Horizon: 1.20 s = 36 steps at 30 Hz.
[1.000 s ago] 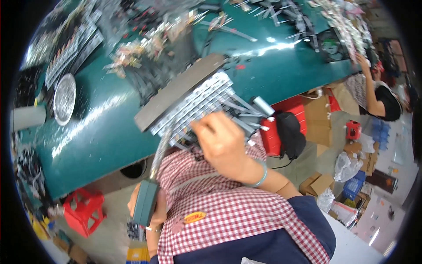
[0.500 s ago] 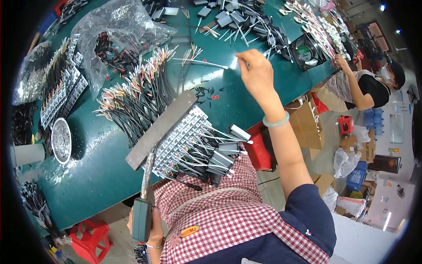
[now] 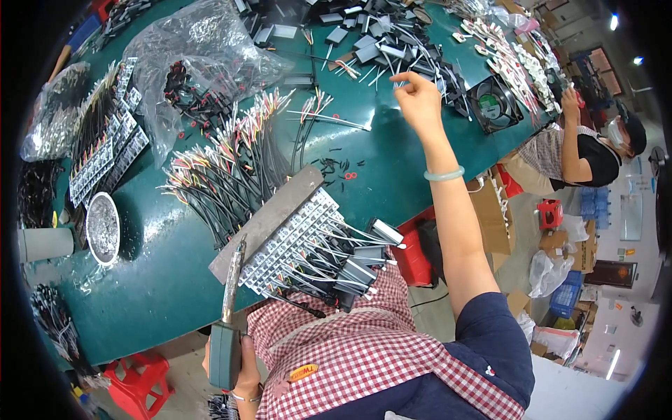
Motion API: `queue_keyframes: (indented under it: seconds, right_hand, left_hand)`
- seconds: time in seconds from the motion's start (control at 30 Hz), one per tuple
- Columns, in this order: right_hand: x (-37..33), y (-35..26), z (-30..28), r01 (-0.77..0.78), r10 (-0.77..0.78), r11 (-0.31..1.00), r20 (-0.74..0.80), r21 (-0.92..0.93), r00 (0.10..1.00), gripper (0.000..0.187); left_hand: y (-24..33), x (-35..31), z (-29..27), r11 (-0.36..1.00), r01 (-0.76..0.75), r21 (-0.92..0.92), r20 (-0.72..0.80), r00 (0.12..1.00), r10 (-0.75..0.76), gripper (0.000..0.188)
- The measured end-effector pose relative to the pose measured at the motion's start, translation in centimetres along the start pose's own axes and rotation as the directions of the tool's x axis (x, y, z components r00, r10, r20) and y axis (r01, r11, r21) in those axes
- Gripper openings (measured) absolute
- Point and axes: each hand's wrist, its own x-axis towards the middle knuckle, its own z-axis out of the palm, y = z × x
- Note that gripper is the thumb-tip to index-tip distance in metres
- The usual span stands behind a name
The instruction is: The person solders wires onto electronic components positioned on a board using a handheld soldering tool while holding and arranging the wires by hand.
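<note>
Left hand (image 3: 248,371) clamped on soldering iron (image 3: 225,353) — tip over grey bar (image 3: 276,215), connector rows (image 3: 297,234) at surface's (image 3: 175,255) near edge. Right hand (image 3: 421,105), fingers parted, by grey casings (image 3: 378,52). Bowl (image 3: 103,263) near left edge — silvery scraps (image 3: 103,225) inside.

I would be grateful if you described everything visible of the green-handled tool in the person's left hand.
The green-handled tool has a boxy handle, apparently plastic, and a long, slim barrel that looks like metal, mottled silver and brown. The left hand grips the handle in front of the table's near edge. The barrel points away from the person, reaching over that edge, and its tip overlaps the flat grey bar; whether they touch is unclear.
</note>
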Motion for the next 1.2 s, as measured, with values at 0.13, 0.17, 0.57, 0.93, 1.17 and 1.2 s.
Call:
queue_keyframes:
  seconds: [0.13,0.17,0.57,0.93,1.17,1.2]
  right_hand:
    - [-2.7,-1.9,-1.9,-0.272,0.074,0.673,0.303,0.687,0.950,0.019]
    - [-3.5,-2.9,-2.3,-0.286,0.032,0.507,0.314,0.813,0.949,0.018]
    - [-14.8,-10.6,-6.7,0.505,-0.474,0.802,-0.174,0.320,0.863,0.020]
    - [-26.2,-13.3,1.4,0.525,-0.596,0.795,0.232,0.303,0.768,0.033]
    - [-27.9,-12.9,4.3,0.612,-0.641,0.752,0.056,0.244,0.765,0.025]
    - [-27.9,-13.0,4.4,0.612,-0.642,0.752,0.060,0.246,0.764,0.025]
  left_hand:
    - [0.6,0.6,0.1,0.998,0.032,-0.046,0.018,0.999,-0.031,0.026]
    - [0.6,0.7,0.1,0.998,0.031,-0.054,0.034,0.999,-0.029,0.026]
    - [-0.3,-1.3,-1.2,1.000,-0.023,-0.015,0.007,1.000,0.023,0.022]
    - [-0.3,-2.6,-2.2,0.997,-0.081,-0.020,0.025,0.996,0.082,0.027]
    - [0.4,-2.5,-2.7,0.988,-0.052,-0.143,0.079,0.995,0.064,0.023]
    - [0.6,-2.2,-2.8,0.985,-0.098,-0.144,0.080,0.991,0.110,0.023]
